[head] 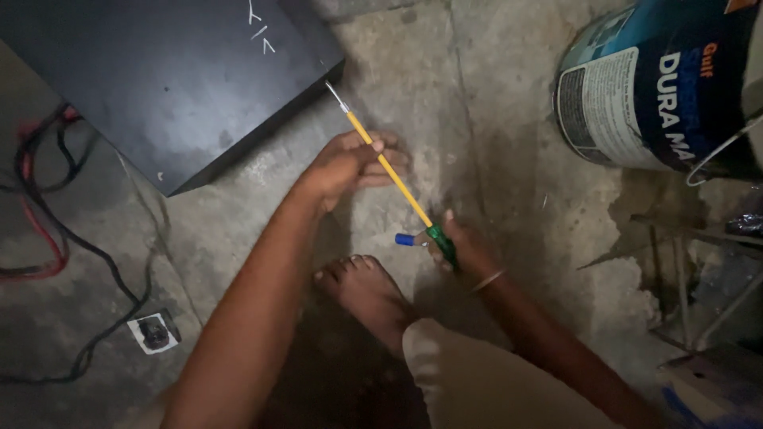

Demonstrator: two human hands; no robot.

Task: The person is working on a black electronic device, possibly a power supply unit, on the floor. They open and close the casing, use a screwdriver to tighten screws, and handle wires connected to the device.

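Concrete floor [445, 95]. Left hand [350, 163] pinches the cable [389, 167]; right hand [465, 250] grips its green end [439, 240]. Best kept taut, grip close to the end.

Long thin screwdriver [395, 175] w/ yellow shaft, bare metal tip at upper left, green handle at lower right. It lies slanted, tip near corner of a dark box, handle low by the foot. Left hand [350, 163] pinches shaft approx mid-length; right hand [469, 253] wraps the handle. Small blue cap [404, 239] sits just beside handle, above concrete floor.
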